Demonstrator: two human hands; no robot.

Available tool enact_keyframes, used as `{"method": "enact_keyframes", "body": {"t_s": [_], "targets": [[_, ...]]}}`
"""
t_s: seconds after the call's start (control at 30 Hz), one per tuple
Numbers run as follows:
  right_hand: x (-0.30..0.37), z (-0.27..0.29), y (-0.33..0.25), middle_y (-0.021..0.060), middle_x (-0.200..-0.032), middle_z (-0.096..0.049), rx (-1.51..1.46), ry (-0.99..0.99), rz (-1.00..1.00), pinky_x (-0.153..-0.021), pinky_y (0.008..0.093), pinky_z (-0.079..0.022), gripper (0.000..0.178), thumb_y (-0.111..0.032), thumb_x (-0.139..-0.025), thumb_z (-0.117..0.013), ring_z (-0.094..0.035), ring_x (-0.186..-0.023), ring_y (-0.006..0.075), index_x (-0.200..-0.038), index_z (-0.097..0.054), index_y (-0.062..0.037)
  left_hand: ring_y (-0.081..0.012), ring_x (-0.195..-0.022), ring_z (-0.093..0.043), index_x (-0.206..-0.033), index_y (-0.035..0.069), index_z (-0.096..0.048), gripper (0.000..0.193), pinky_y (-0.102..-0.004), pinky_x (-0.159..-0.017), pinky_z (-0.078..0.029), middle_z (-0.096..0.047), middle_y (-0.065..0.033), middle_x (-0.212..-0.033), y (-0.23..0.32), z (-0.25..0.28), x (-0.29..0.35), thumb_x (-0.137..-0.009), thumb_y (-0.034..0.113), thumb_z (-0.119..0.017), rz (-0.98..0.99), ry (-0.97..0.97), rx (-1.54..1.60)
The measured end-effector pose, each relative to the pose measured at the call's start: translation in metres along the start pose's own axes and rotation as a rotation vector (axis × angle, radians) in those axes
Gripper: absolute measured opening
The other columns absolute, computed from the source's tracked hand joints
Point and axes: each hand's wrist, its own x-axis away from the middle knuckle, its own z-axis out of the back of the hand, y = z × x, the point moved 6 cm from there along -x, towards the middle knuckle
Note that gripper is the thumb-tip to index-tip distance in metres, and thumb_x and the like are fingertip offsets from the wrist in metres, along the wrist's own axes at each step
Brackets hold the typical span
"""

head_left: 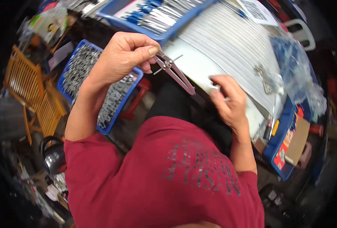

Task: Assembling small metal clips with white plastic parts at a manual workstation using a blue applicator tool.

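Observation:
My left hand (132,55) is closed in a pinch on one end of a slim metal caliper-like tool (181,80). Its two flat legs meet at the lower right end, and a thin rod with small nuts crosses between them. The tool hangs slanted in front of my lap. To its right, apart from it, my right hand (231,100) is held over the table edge with thumb and fingers curled. Small bright bits show at its fingers, but blur hides what they are.
A blue tray (164,37) of silver and blue-ended tools stands at the back. Left is a blue bin (107,131) of small metal parts. Ribbed white sheeting (229,49) covers the table (193,60), with clear plastic bags (295,64) and another blue bin (269,154) at right.

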Motion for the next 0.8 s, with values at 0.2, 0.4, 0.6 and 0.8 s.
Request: {"method": "enact_keyframes", "body": {"t_s": [0.2, 0.4, 0.6, 0.8], "targets": [[0.013, -0.012, 0.017, 0.0052, -0.073, -0.057, 0.01, -0.066, 0.012, -0.051, 0.0236, -0.039, 0.029, -0.017, -0.071, -0.066, -0.051, -0.061, 0.0131, -0.092, -0.056, -0.0004, -0.0071, -0.054, -0.054, -0.087, -0.003, -0.059, 0.019, -0.0199, -0.052, -0.047, -0.058, -0.0043, -0.068, -0.015, -0.053, -0.036, -0.081, 0.015, -0.056, 0.082, -0.175, 0.051], [0.038, -0.007, 0.057, -0.0003, -0.067, -0.053, -0.385, -0.126, -0.474, -0.049, 0.0194, -0.036, 0.016, -0.013, -0.079, -0.06, -0.045, -0.057, 0.005, -0.085, -0.055, 0.0011, -0.0069, -0.055, -0.053, -0.087, -0.003, -0.059, 0.019, -0.02, -0.052, -0.048, -0.056, -0.0036, -0.066, -0.034, -0.085, -0.05, -0.082, 0.016, -0.055, 0.127, -0.227, 0.103], [0.05, -0.005, 0.066, 0.001, -0.064, -0.052, -0.848, -0.046, -0.553, -0.047, 0.0183, -0.035, 0.015, -0.012, -0.078, -0.061, -0.043, -0.052, 0.0057, -0.083, -0.054, 0.0006, -0.0089, -0.059, -0.054, -0.093, -0.003, -0.057, 0.023, -0.0222, -0.056, -0.049, -0.057, -0.005, -0.071, -0.052, -0.102, -0.055, -0.083, 0.018, -0.054, 0.166, -0.26, 0.351], [0.056, -0.012, 0.074, 0.0035, -0.063, -0.052, -1.14, 0.067, -0.536, -0.045, 0.0196, -0.034, 0.024, -0.02, -0.077, -0.062, -0.044, -0.051, 0.0088, -0.087, -0.053, -0.0005, -0.0122, -0.072, -0.054, -0.107, -0.002, -0.051, 0.035, -0.0277, -0.068, -0.048, -0.056, -0.0085, -0.091, -0.083, -0.142, -0.038, -0.084, 0.024, -0.053, 0.239, -0.325, 0.71]]}}
